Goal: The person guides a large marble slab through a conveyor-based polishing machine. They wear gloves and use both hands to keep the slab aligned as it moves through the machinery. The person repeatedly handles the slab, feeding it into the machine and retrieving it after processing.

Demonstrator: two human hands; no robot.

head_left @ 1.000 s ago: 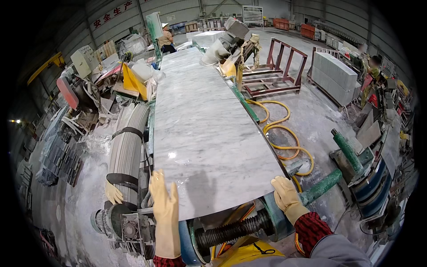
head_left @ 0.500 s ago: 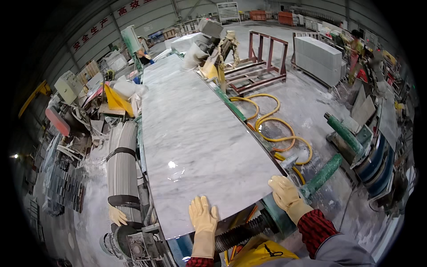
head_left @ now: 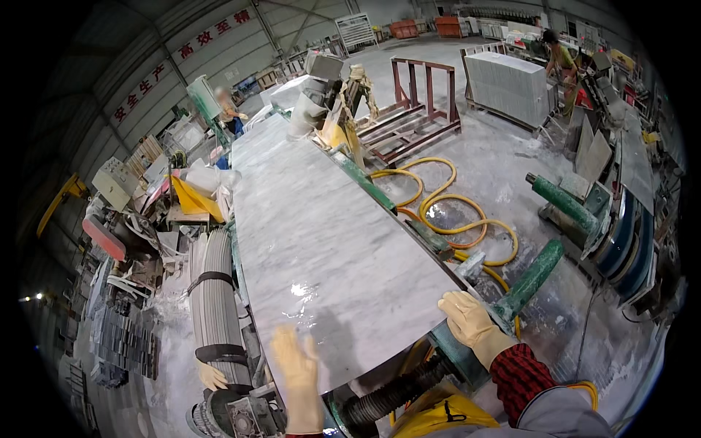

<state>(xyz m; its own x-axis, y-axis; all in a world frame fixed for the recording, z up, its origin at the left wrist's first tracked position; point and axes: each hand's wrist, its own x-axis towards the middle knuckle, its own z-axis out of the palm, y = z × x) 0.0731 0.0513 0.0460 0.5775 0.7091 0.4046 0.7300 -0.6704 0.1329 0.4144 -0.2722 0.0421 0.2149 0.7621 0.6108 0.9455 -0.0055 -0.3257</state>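
A long, wet, white-and-grey marble slab (head_left: 328, 248) lies flat and stretches away from me on a machine bed. My left hand (head_left: 296, 365), in a cream rubber glove, is lifted over the slab's near left edge. Its fingers are stretched and a little blurred, with nothing in them, and a shadow falls on the stone beside it. My right hand (head_left: 473, 325), gloved alike, is at the near right corner, fingers together and bent over the slab's edge. The glove partly covers that corner. Below the near edge runs a black ribbed bellows (head_left: 391, 387).
Right of the slab, a yellow hose (head_left: 475, 201) coils on the wet floor near a green cylinder (head_left: 533, 281). Left stands a strapped grey bellows (head_left: 213, 292), a loose glove (head_left: 212, 375) near its lower end. A red-brown metal rack (head_left: 427, 109) stands farther off; people work in the background.
My left hand has risen off the slab and shifted left. The right hand keeps its place at the corner. The view has turned slightly.
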